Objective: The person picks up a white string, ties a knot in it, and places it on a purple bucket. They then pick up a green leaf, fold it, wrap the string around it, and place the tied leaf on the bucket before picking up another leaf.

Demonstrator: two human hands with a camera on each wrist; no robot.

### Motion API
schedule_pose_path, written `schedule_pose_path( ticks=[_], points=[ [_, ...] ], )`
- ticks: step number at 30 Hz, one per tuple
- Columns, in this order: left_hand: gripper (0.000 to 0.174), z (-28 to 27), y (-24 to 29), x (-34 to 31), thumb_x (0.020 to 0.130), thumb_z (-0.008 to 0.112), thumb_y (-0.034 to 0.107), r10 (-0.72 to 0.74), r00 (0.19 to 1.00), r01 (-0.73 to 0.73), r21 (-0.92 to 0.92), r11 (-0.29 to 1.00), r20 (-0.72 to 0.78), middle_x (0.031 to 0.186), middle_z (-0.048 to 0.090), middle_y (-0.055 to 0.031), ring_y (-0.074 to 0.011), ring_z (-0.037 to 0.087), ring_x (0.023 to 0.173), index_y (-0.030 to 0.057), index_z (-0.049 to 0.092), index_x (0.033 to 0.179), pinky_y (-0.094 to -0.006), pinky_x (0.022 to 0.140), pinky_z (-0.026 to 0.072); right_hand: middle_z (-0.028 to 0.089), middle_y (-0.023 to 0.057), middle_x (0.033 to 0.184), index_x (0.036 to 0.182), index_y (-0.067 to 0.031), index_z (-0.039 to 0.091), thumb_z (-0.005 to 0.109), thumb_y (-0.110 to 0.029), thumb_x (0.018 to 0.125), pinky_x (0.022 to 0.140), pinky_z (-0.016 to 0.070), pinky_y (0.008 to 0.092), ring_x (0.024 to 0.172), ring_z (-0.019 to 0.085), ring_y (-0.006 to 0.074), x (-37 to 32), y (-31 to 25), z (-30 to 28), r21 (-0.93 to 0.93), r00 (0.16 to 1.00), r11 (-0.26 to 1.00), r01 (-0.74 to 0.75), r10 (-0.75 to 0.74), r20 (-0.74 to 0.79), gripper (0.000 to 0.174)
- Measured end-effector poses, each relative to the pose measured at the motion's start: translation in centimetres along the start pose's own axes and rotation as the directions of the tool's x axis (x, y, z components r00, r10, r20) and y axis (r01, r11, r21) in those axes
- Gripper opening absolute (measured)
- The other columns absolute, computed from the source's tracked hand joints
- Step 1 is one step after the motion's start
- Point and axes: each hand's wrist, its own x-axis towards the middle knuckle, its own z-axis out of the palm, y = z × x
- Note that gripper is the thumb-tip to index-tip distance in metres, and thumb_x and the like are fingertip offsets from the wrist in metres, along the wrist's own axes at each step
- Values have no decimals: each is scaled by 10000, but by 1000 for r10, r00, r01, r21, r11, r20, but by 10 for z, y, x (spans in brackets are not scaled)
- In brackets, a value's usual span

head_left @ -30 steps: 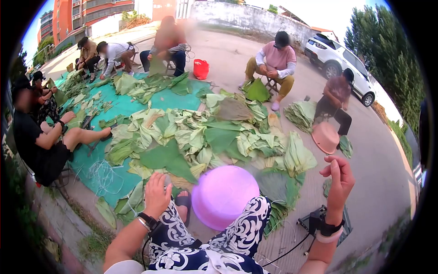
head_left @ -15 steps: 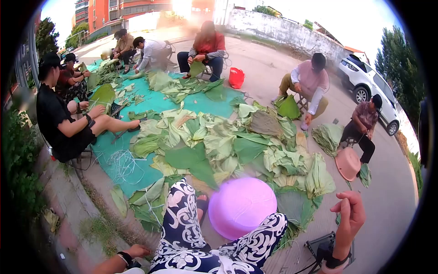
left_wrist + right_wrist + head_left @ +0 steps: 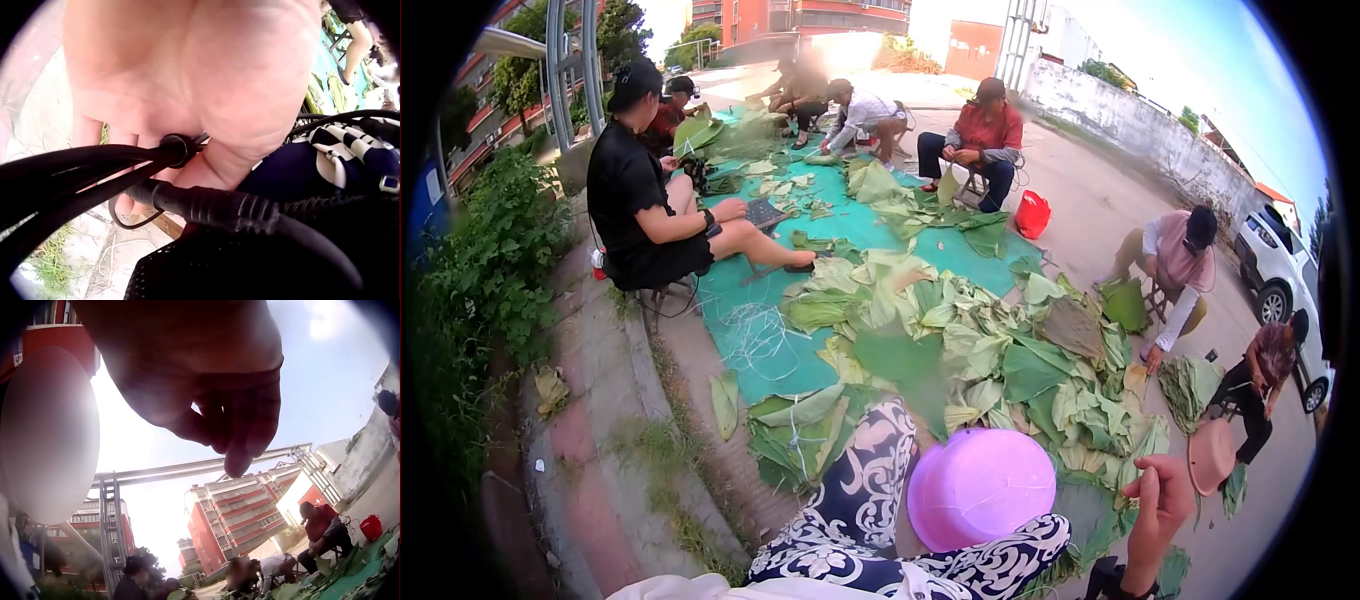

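Note:
My right hand [image 3: 1162, 505] is raised at the right of the head view, fingers loosely curled, holding nothing visible. In the right wrist view its dark fingers [image 3: 234, 434] hang against the sky. Out of the head view, my left hand [image 3: 181, 69] shows its palm in the left wrist view. Black cables [image 3: 81, 165] and a ribbed cable connector [image 3: 212, 206] cross before its thumb and fingers; I cannot tell whether it grips them. A purple basin [image 3: 980, 490] with white string across it sits between the knees in patterned trousers [image 3: 855, 495].
Large green leaves [image 3: 900, 360] spread over a teal sheet [image 3: 760, 350] ahead. Several seated people surround it, the nearest in black [image 3: 635, 180] at left. A red bucket [image 3: 1032, 215], a pink basin [image 3: 1212, 455] and a white car [image 3: 1285, 260] stand rightward; a kerb [image 3: 625, 400] runs along the left.
The head view has swung left, so the scene shifts right. My left hand has left the knee and dropped out of the head view. My right hand stays raised.

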Motion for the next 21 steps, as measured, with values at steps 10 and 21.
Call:
schedule_pose_path(
  ticks=[10,21],
  points=[
    [282,-25,17,14,863,620,200,9,1000,-9,58,998,2,1020,703,-84,-178,658,938,34,695,1078,-333,780,543,599,103,923,944,48,616,531,-22,913,583,471,241,628,595,121,-6,-8,-8,-47,1000,999,-6,5,-19,115],
    [278,-73,61,40,860,619,199,-5,1000,1,168,986,19,999,705,-87,-181,662,910,28,695,1065,-333,767,546,594,83,747,909,-56,654,635,-71,847,561,479,316,594,602,234,-192,134,-13,-697,923,715,-54,302,238,66]
  ],
)
